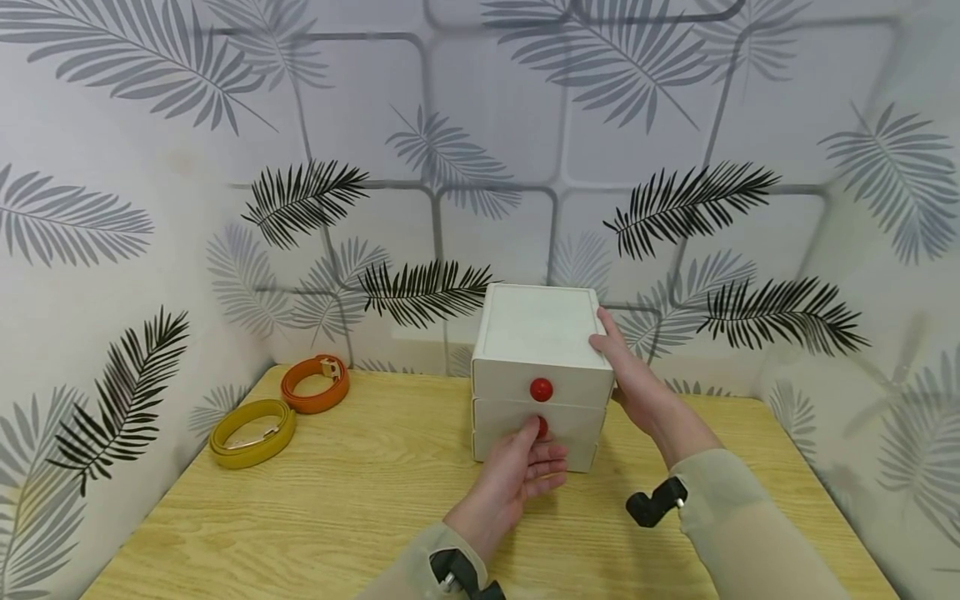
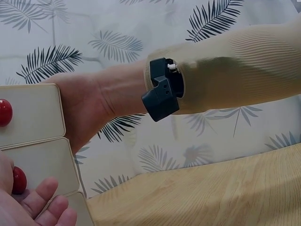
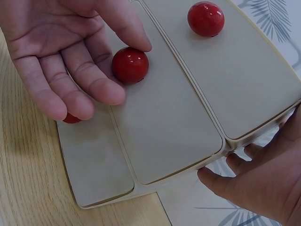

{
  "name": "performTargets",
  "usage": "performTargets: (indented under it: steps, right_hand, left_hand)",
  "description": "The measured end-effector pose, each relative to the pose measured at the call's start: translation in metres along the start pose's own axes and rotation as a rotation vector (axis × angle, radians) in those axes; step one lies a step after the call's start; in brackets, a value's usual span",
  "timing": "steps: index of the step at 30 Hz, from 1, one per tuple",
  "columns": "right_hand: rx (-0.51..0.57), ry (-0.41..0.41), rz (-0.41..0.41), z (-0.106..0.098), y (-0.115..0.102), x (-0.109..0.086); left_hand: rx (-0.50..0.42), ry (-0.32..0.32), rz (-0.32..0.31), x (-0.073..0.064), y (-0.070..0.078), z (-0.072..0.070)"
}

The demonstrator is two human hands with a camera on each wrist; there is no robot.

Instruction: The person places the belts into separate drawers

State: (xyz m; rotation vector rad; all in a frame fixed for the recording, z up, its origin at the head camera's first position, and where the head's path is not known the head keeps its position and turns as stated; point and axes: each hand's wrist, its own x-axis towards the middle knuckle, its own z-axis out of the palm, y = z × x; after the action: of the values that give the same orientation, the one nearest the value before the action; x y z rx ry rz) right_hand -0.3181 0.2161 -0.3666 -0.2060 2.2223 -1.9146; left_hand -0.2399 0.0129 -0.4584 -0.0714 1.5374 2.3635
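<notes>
A small white drawer cabinet (image 1: 543, 327) stands on the table, its stacked drawer fronts each bearing a round red knob. My left hand (image 1: 517, 475) is at the middle drawer, thumb and index finger pinching its red knob (image 3: 130, 66). The other fingers of that hand extend loosely in front of the lowest drawer, partly hiding the bottom knob (image 3: 72, 118). Above them is the top drawer's knob (image 1: 541, 389), untouched. My right hand (image 1: 637, 383) lies against the cabinet's right side, fingers fairly straight, with fingertips at the upper edge. The drawer fronts appear flush.
An orange rolled belt (image 1: 316, 402) and a yellow rolled belt (image 1: 238, 456) lie at the table's left back. The wooden table (image 1: 360, 500) meets a leaf-patterned wall (image 1: 495, 125) close behind the cabinet.
</notes>
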Motion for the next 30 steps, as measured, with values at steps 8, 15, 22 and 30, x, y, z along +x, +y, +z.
performTargets:
  steps: [8,15,22,30]
  right_hand:
    - [0.0,0.002,0.002,0.0008,-0.0004,-0.0003]
    - [-0.003,0.002,-0.003,0.0011,-0.001,-0.0007]
    - [-0.002,0.002,-0.005,0.0008,-0.0006,-0.0011]
    - [0.001,0.005,-0.002,0.0007,-0.0005,-0.001]
  left_hand:
    - [0.005,0.008,0.014,-0.0005,-0.0012,0.0004]
    - [0.0,0.003,0.021,-0.0022,-0.0021,0.0002]
    - [0.005,0.001,0.021,-0.0052,-0.0018,0.0006]
    - [-0.007,0.021,0.013,-0.0072,-0.0023,0.0025]
